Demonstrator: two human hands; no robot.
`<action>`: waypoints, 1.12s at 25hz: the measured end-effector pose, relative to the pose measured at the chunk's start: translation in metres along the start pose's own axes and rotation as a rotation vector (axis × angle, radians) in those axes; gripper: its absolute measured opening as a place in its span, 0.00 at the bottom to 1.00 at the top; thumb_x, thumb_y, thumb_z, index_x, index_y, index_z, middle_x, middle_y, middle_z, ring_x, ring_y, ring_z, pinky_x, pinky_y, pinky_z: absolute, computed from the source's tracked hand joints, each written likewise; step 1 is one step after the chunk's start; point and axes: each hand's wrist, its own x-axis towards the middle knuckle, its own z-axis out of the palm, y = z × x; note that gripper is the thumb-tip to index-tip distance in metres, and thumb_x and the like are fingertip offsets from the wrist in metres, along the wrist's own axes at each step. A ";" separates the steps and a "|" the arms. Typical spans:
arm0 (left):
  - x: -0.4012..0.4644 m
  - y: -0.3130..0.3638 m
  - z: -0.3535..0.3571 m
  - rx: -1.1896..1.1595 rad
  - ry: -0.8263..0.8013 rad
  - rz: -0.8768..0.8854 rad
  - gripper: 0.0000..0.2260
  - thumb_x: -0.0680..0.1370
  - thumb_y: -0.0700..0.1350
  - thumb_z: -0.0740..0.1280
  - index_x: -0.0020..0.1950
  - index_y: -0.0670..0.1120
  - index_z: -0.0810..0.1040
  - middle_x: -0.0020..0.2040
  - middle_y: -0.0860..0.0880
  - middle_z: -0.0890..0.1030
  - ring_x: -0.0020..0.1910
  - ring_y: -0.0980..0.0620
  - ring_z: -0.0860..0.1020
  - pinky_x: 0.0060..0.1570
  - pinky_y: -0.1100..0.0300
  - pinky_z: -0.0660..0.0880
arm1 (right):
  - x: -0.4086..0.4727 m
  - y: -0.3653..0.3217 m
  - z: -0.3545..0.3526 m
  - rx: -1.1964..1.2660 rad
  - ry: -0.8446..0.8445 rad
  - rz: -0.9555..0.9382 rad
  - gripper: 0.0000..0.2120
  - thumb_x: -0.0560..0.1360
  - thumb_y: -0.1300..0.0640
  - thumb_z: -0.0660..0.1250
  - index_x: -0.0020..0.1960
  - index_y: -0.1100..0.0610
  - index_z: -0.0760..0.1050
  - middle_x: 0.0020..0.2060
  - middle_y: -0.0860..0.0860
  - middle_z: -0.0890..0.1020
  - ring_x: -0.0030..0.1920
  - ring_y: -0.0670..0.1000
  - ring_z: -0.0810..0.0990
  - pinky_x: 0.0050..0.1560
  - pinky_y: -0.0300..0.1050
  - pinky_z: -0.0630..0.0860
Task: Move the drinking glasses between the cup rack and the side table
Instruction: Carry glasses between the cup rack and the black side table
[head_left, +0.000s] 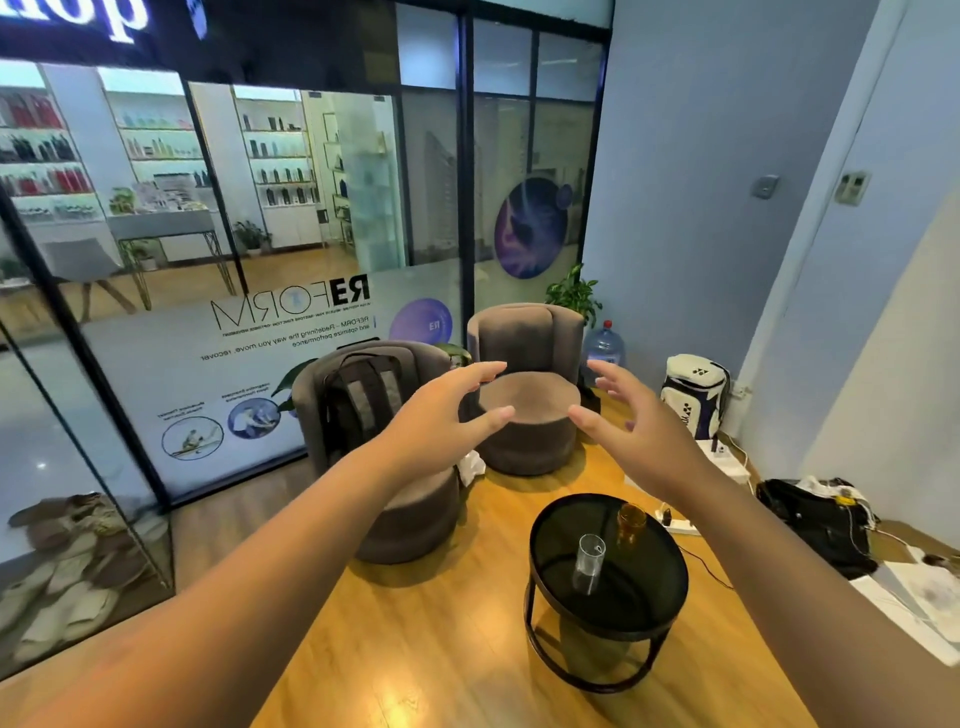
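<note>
A round black side table (550, 540) stands on the wooden floor at the lower right. On it a clear drinking glass (589, 564) stands near the middle, and an amber glass (630, 524) stands behind it toward the far rim. Both of my arms reach forward, well above the table. My left hand (447, 415) and my right hand (631, 421) are held up facing each other, fingers spread, with nothing in them. No cup rack is in view.
Two brown armchairs (524, 410) stand beyond the table; the left one holds a black backpack (363, 400). Along the right wall lie a white sports bag (693, 392), a black bag (815, 519), a power strip (675, 525) with cables, and a water jug (605, 345). A glass partition (156, 364) closes the left.
</note>
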 end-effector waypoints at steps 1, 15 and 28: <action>0.015 -0.010 0.006 0.000 -0.005 0.004 0.27 0.82 0.55 0.69 0.80 0.55 0.67 0.76 0.55 0.73 0.74 0.56 0.70 0.70 0.60 0.68 | 0.012 0.008 0.002 -0.003 0.006 0.010 0.32 0.78 0.40 0.69 0.80 0.40 0.63 0.77 0.47 0.71 0.74 0.51 0.71 0.65 0.48 0.72; 0.256 -0.147 0.064 -0.136 -0.264 0.133 0.28 0.80 0.57 0.70 0.79 0.58 0.66 0.75 0.57 0.73 0.72 0.56 0.71 0.72 0.54 0.72 | 0.184 0.100 0.042 -0.097 0.211 0.273 0.32 0.78 0.39 0.70 0.79 0.37 0.62 0.78 0.46 0.69 0.76 0.49 0.69 0.63 0.46 0.70; 0.379 -0.172 0.194 -0.178 -0.496 0.179 0.39 0.78 0.56 0.74 0.83 0.60 0.56 0.74 0.57 0.74 0.72 0.58 0.72 0.69 0.57 0.71 | 0.237 0.231 0.041 -0.073 0.238 0.521 0.43 0.69 0.37 0.78 0.78 0.32 0.61 0.77 0.44 0.70 0.76 0.50 0.69 0.66 0.49 0.71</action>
